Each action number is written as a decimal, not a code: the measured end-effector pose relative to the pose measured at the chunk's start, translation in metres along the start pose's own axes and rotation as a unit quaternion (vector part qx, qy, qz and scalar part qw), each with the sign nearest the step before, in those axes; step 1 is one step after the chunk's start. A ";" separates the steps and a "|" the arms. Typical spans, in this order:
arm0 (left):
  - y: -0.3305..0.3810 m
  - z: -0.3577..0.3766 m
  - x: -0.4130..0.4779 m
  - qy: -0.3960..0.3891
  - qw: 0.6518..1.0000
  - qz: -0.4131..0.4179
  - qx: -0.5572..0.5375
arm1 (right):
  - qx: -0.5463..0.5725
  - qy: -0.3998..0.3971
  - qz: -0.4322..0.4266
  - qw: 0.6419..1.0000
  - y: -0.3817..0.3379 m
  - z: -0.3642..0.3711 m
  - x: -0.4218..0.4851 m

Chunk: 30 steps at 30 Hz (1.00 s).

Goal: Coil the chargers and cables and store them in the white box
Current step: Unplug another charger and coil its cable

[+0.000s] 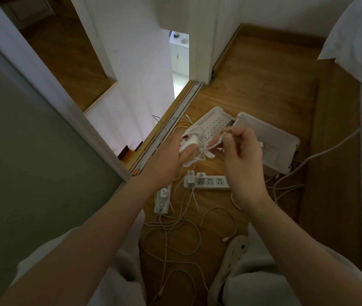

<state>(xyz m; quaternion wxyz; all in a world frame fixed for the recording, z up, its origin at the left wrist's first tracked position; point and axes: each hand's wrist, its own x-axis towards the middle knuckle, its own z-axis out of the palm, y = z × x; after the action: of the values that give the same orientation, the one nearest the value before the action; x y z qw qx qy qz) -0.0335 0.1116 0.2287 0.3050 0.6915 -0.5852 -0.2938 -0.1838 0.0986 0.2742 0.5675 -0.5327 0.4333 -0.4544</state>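
Observation:
My left hand (171, 159) grips a white charger (189, 143) with its cable looped around it, held above the wooden floor. My right hand (240, 155) pinches the free end of that same white cable (216, 142) between thumb and fingers. Just behind both hands lies the open white box (272, 140), its perforated lid (214, 124) folded back to the left. A white power strip (214, 181) with two chargers (195, 178) plugged in lies under my hands. A smaller power strip (162, 200) carries another charger.
Several loose white cables (175, 237) tangle on the floor between my knees. A thicker cable (330, 146) runs off to the right toward the bed. A slipper (234, 255) sits by my right knee. A sliding door track (175, 120) and wall lie to the left.

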 end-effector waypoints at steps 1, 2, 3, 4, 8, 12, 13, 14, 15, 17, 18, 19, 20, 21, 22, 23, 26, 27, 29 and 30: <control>0.000 0.000 -0.002 -0.002 1.000 0.005 -0.005 | 0.053 0.019 0.057 0.997 0.000 -0.002 0.004; 0.000 0.001 -0.003 0.000 1.000 0.010 -0.014 | 0.105 0.040 0.113 0.987 0.001 -0.005 0.008; 0.001 0.001 -0.004 0.004 0.999 0.016 -0.027 | 0.145 0.059 0.162 0.974 0.002 -0.009 0.012; 0.004 0.001 -0.005 0.008 0.999 0.023 -0.046 | 0.171 0.074 0.204 0.961 0.004 -0.012 0.016; 0.012 0.000 -0.011 0.021 0.993 0.055 -0.103 | 0.157 0.065 0.326 0.930 0.009 -0.010 0.023; 0.017 0.000 -0.014 0.034 0.990 0.072 -0.118 | 0.006 -0.036 0.325 0.945 0.011 -0.004 0.021; 0.018 0.000 -0.014 0.037 0.989 0.075 -0.125 | -0.019 -0.041 0.310 0.950 0.011 -0.004 0.021; 0.018 -0.001 -0.014 0.042 0.987 0.079 -0.131 | -0.024 -0.039 0.299 0.953 0.012 -0.004 0.021; 0.018 -0.001 -0.014 0.046 0.986 0.083 -0.135 | -0.011 -0.035 0.295 0.955 0.012 -0.005 0.022; 0.019 -0.002 -0.013 0.046 0.984 0.094 -0.144 | 0.025 -0.028 0.304 0.952 0.014 -0.007 0.023; 0.020 -0.002 -0.014 0.039 0.983 0.097 -0.152 | 0.033 -0.025 0.308 0.950 0.014 -0.007 0.024; 0.021 -0.002 -0.014 0.030 0.981 0.101 -0.161 | 0.038 -0.020 0.307 0.951 0.014 -0.007 0.024; 0.022 -0.002 -0.015 0.020 0.979 0.106 -0.171 | 0.042 -0.014 0.303 0.952 0.015 -0.007 0.025; 0.024 -0.002 -0.016 0.014 0.978 0.112 -0.178 | 0.043 -0.012 0.299 0.953 0.014 -0.008 0.025; 0.025 -0.002 -0.017 0.011 0.976 0.120 -0.181 | 0.038 -0.017 0.292 0.955 0.014 -0.008 0.025; 0.026 -0.002 -0.018 0.009 0.976 0.126 -0.179 | 0.019 -0.028 0.284 0.958 0.014 -0.008 0.025; 0.026 0.000 -0.018 -0.001 0.980 0.128 -0.152 | -0.139 -0.069 0.201 0.967 0.020 -0.009 0.025; 0.025 0.000 -0.017 0.002 0.981 0.119 -0.150 | -0.192 -0.081 0.156 0.966 0.020 -0.010 0.024; 0.023 0.000 -0.015 0.018 0.983 0.094 -0.154 | -0.228 -0.093 0.092 0.965 0.017 -0.010 0.024; 0.022 -0.001 -0.013 0.024 0.984 0.079 -0.155 | -0.223 -0.102 0.080 0.966 0.017 -0.010 0.024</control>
<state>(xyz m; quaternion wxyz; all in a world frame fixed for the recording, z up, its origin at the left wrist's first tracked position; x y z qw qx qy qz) -0.0479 0.1222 0.2468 0.4450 0.5941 -0.5779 -0.3392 -0.1879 0.0731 0.2565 0.5101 -0.6531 0.5048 -0.2419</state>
